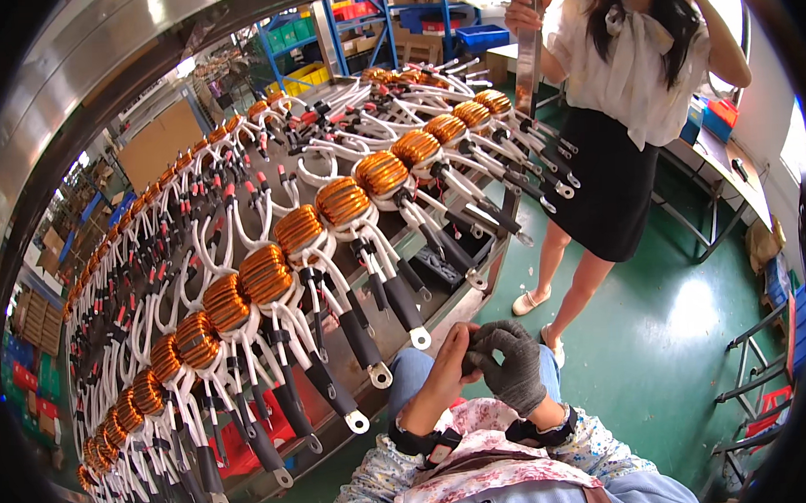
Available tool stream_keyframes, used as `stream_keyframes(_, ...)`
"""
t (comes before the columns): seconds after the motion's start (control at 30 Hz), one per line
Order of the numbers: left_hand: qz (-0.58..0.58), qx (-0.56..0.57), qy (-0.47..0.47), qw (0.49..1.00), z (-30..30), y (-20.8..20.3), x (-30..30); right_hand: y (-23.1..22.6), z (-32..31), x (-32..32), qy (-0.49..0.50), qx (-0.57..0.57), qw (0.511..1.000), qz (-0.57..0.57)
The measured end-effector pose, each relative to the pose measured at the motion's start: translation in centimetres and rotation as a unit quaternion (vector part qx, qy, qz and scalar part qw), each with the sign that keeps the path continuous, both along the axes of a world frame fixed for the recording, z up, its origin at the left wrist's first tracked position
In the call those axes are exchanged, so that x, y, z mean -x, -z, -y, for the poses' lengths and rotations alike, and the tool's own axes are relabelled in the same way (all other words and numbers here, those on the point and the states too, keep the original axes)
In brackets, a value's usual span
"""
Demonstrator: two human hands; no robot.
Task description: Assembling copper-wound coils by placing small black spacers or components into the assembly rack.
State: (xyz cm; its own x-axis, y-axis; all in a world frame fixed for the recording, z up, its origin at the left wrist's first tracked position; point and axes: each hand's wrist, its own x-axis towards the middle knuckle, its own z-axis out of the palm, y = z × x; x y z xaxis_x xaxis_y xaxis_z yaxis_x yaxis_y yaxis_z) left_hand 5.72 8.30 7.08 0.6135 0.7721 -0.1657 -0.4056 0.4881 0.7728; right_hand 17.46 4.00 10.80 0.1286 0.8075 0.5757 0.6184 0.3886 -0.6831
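My left hand (444, 374) is bare, and my right hand (513, 370) wears a dark grey knit glove. They meet in front of my lap, fingers bent and fingertips touching. Whatever may be pinched between them is too small or hidden to make out. Closest to them are the ring-shaped metal cable lugs (420, 338) on black-sleeved leads hanging over the edge of a rack shelf. These leads come from a long row of copper-wound coils (342, 201) with white wires. Neither hand touches the coils.
The metal rack (72, 82) curves along my left, with a second coil row (161, 179) farther in. A person (624, 71) in a white blouse stands ahead, one hand on the rack's post (528, 48). A workbench (718, 161) and folded metal stands (759, 371) are at right.
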Motion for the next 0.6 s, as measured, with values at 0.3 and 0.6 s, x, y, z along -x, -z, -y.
stream_keyframes(0.3, 0.003, 0.021, -0.012, 1.0, 0.4, 2.4, 3.0, -5.8, -1.6, -4.7, -0.121, 0.067, 0.868, -0.477)
stream_keyframes(0.6, -0.323, -0.284, -0.144, 0.891, 7.1, 14.6, 9.5, -7.5, -8.7, -7.0, -0.112, 0.256, 0.89, -0.36)
